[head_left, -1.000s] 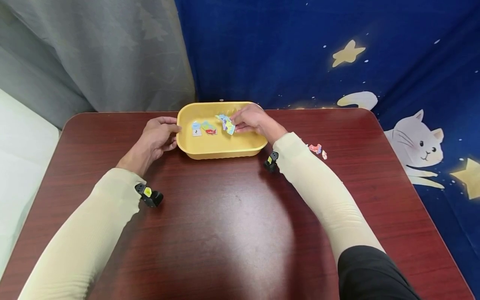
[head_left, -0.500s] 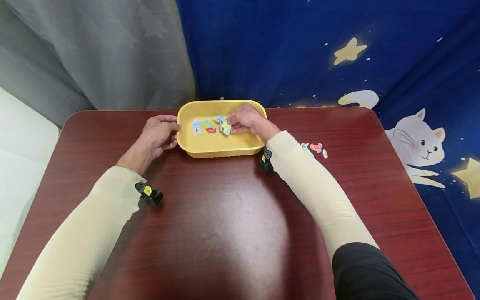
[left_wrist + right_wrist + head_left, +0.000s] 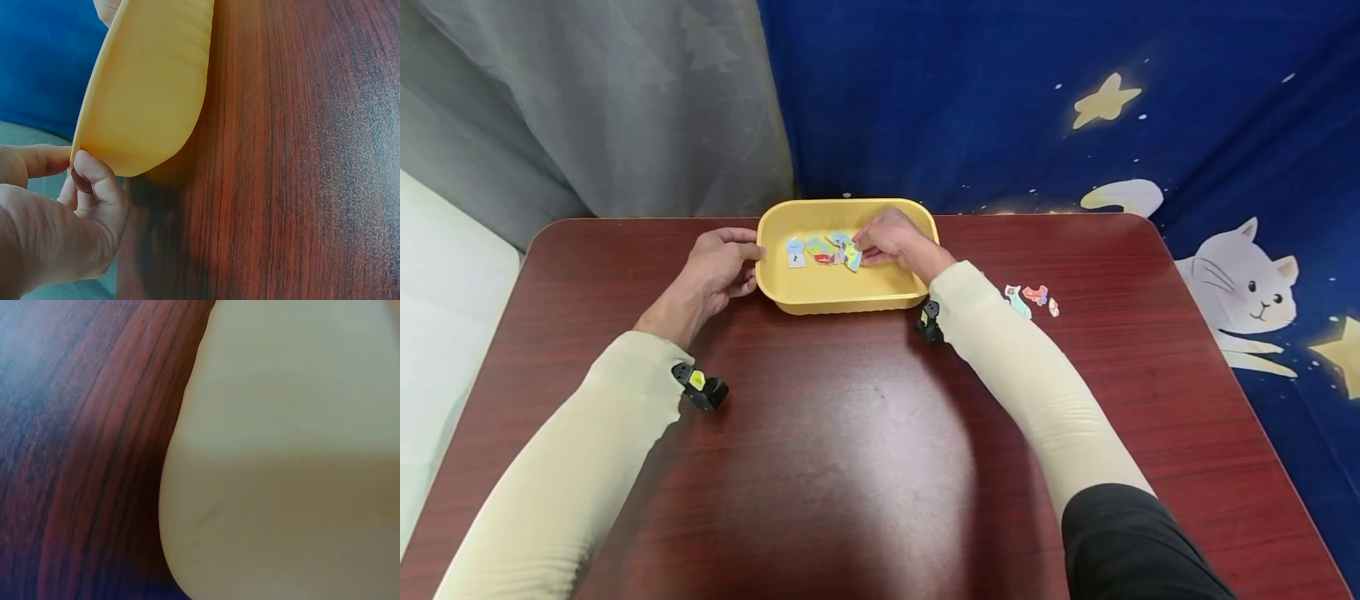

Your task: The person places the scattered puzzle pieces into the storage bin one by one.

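A yellow plastic basin [image 3: 820,287] stands near the far edge of the table. My left hand [image 3: 718,260] pinches its left rim between thumb and fingers, and the left wrist view shows this same hand [image 3: 75,219] close up at the basin's end. Over the right side of the basin reaches my right hand [image 3: 891,237], fingertips pinching a colourful flat cut-out piece [image 3: 852,255] low inside. Left of it lie a green and red piece [image 3: 822,252] and a blue and white piece [image 3: 796,253]. In the right wrist view the basin wall [image 3: 269,487] hides the hand.
To the right of the basin, several small pink and pale cut-outs [image 3: 1036,295] lie on the dark red wooden table [image 3: 850,400], partly beside my right sleeve. Behind the table hang a grey curtain [image 3: 655,108] and a blue star-patterned curtain [image 3: 925,100].
My right hand has moved slightly left and lower in the basin with the colourful cut-out, now beside the green and red piece. My left hand stays on the rim.
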Motion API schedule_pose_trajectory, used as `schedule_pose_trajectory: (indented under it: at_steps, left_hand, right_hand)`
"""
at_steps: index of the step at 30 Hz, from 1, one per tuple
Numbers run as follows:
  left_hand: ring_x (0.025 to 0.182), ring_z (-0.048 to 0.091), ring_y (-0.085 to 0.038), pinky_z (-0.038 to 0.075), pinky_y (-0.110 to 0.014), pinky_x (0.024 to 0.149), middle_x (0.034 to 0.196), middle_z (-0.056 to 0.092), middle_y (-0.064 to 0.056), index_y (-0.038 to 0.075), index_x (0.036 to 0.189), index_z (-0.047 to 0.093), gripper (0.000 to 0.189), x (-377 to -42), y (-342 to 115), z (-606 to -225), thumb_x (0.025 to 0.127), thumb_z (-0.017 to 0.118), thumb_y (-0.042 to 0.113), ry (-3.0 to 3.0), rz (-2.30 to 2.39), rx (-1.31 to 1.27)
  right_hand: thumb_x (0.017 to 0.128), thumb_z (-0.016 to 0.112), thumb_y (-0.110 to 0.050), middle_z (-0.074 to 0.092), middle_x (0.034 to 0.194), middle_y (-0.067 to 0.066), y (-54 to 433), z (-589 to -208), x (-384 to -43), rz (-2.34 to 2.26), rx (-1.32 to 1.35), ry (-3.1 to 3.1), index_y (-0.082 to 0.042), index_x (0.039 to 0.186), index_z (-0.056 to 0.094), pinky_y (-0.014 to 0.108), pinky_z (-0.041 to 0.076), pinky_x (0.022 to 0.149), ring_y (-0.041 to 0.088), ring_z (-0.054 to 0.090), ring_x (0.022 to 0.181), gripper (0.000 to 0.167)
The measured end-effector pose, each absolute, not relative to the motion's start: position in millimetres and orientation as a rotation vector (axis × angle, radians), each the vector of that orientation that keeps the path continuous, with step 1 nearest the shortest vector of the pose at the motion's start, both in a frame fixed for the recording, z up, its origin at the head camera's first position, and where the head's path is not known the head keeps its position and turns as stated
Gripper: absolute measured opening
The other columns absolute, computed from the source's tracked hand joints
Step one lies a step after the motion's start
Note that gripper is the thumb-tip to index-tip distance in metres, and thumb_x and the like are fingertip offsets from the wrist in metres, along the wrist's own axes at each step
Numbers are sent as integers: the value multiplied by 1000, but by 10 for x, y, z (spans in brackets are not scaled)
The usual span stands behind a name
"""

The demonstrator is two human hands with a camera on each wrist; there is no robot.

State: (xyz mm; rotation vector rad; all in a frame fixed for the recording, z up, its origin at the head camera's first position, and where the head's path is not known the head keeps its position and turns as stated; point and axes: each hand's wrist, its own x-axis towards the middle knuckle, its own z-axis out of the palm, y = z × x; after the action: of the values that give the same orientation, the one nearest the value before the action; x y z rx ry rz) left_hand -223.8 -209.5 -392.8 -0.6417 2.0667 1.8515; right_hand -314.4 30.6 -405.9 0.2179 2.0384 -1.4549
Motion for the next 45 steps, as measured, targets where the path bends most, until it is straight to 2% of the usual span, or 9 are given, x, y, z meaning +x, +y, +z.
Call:
schedule_pose_trajectory:
  at_steps: [10,21,34,45]
  left_hand:
    - [59,53,-11,53,-19,56,94,56,-6,13,130,46,36,-2228,-2085,-3900,97,59,19,2067,1854,-628]
    - [58,53,-11,52,-19,54,93,56,-5,12,130,46,36,-2234,-2089,-3904,96,60,18,2048,1869,-619]
    - [59,52,-11,52,-19,55,94,55,-6,12,131,46,38,-2220,-2097,-3901,97,59,18,2060,1858,-625]
    - [59,53,-10,53,-19,56,92,57,-5,13,131,46,38,-2217,-2105,-3902,96,60,19,2059,1858,-633]
  right_hand:
    - [91,62,-3,62,86,11,279,-4024,-3129,-1448,227,2063,4,102,62,33,58,82,20,64,73,14]
    - [92,61,-9,62,91,10,295,-3960,-3089,-1390,207,2112,5,104,63,34,55,88,22,62,85,18]
    - [91,62,-8,62,92,10,303,-3956,-3075,-1393,189,2140,5,104,65,34,55,89,19,60,81,18]
    - [91,61,-6,67,105,20,317,-3936,-3086,-1429,212,2138,9,110,65,36,54,91,22,64,84,24]
